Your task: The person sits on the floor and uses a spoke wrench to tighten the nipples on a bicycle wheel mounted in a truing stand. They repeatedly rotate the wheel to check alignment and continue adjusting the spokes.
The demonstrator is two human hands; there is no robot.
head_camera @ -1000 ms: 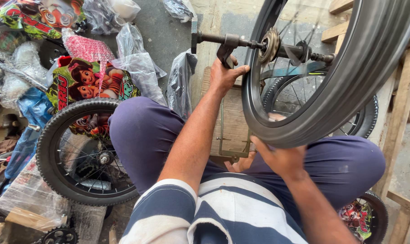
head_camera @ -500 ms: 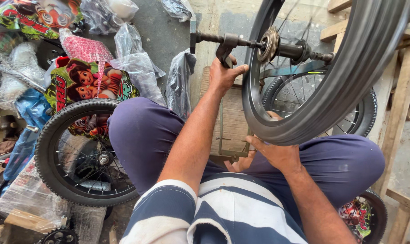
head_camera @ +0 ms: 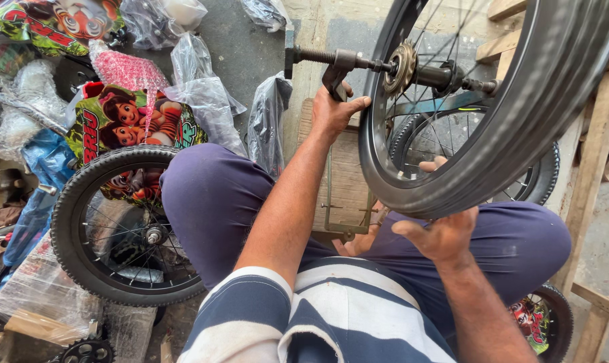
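A black bicycle wheel point(head_camera: 519, 128) with tyre, spokes and a small sprocket point(head_camera: 402, 67) is held up in front of me over my lap. A long threaded axle point(head_camera: 318, 55) sticks out to the left of its hub. My left hand point(head_camera: 334, 111) is closed around a dark tool or bracket point(head_camera: 336, 70) on that axle. Lower down, my right hand point(head_camera: 442, 235) rests against the bottom of the tyre, fingers spread along the rubber.
A second spoked wheel point(head_camera: 119, 225) leans by my left knee. Plastic-wrapped parts point(head_camera: 207, 87) and colourful cartoon panels point(head_camera: 126, 121) lie on the floor at left. Wooden frames point(head_camera: 596, 168) stand at right, with another wheel point(head_camera: 472, 144) behind and a chainring point(head_camera: 86, 351) at bottom left.
The wheel has shifted slightly up and right. My right hand slid along the tyre's lower edge. My left hand stays on the axle tool.
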